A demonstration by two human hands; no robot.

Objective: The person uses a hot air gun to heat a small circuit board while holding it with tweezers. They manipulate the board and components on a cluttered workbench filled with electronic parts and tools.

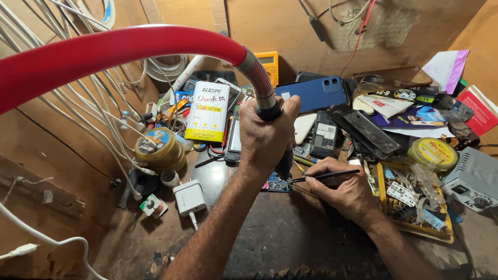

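My left hand (265, 136) grips the black handle of a hot-air tool (275, 150), nozzle pointing down at a small blue circuit board (276, 183) on the dark bench. A thick red hose (114, 49) with a metal spring collar (258, 78) arcs from the handle across the upper left. My right hand (340, 186) rests on the bench just right of the board and holds black tweezers (324, 176), whose tips reach the board's right edge.
Clutter rings the work spot: a white and yellow battery pack (208, 111), a blue phone (311, 93), solder paste tins (158, 148), a white charger (189, 197), a yellow parts tray (415, 205), a grey power unit (474, 179), several white cables (78, 103) on the left.
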